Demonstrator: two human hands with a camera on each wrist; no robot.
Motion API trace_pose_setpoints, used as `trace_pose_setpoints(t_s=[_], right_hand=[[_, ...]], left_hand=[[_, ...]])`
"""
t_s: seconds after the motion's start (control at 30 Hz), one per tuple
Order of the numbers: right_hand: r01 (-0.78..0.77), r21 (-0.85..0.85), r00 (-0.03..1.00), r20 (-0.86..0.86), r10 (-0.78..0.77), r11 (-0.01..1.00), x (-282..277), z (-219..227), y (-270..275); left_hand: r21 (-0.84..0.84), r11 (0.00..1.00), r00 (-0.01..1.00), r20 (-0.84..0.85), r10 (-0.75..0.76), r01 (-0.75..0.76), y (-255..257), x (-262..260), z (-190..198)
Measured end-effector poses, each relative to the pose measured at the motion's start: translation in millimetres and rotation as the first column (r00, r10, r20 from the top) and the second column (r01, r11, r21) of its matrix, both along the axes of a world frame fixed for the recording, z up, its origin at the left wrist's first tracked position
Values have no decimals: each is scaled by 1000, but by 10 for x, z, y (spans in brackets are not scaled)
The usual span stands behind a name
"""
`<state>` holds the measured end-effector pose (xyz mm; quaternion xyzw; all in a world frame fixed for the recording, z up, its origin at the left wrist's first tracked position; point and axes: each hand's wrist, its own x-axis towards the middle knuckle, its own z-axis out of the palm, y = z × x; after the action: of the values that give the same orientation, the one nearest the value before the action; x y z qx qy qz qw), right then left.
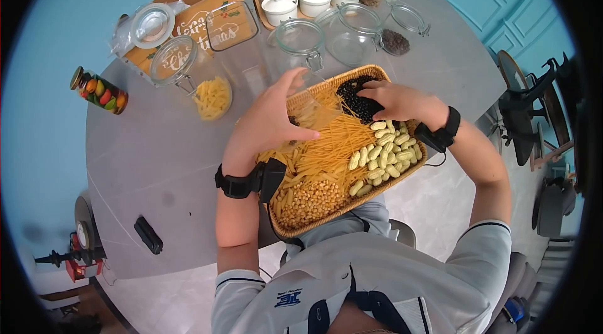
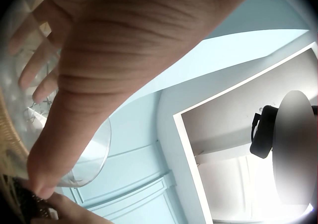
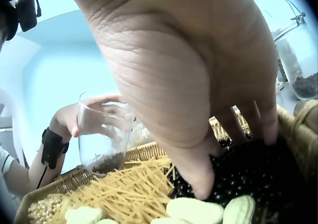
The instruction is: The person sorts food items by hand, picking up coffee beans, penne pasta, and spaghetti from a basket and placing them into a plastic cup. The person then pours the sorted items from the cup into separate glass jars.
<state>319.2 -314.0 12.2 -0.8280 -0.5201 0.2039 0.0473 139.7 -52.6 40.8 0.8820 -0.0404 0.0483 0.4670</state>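
- Grey shirt sits closest in my head view, woven basket just past it
- Right hand: thumb and fingers spread wide, tips down in the black beans at the basket's far right corner
- Left hand grips a clear glass near the far edge (dark bits inside)
- I'd guess we're gathering beans; next calls for cupping, gently
- Beans look small, glossy, loose
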Motion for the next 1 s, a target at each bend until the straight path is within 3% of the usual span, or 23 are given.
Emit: trace_pose_setpoints(t_s=[0.1,0.3,0.5,0.53,0.6,0.67,0.73,0.87,1.0], right_hand=[[23,38,997,73,-25,999,-35,-95,21],[112,168,993,20,-117,979,26,-164,38],[-34,393,991,129,-19,919,161,-302,19],[124,332,992,-38,-118,935,193,-280,31],[398,133,879,-340,-335,908,181,-89,128],[473,107,796,-478,-372,875,316,-126,110],[543,94,687,-621,-377,834,401,-121,93],[516,-83,570,-710,-414,852,452,-87,89],[521,-112,421,-828,-369,846,431,88,137]], left_hand=[[9,1000,1000,-14,10,-10,11,4,14],[8,1000,1000,-3,17,-17,45,4,-33],[20,1000,1000,-4,12,-12,27,7,6],[22,1000,1000,0,10,-10,30,8,3],[25,1000,1000,-5,7,-7,26,8,2],[19,1000,1000,-7,-2,2,18,13,1],[2,1000,1000,-4,-12,12,13,17,1],[2,1000,1000,-13,-18,18,9,13,24],[8,1000,999,-25,-20,20,0,17,13]])
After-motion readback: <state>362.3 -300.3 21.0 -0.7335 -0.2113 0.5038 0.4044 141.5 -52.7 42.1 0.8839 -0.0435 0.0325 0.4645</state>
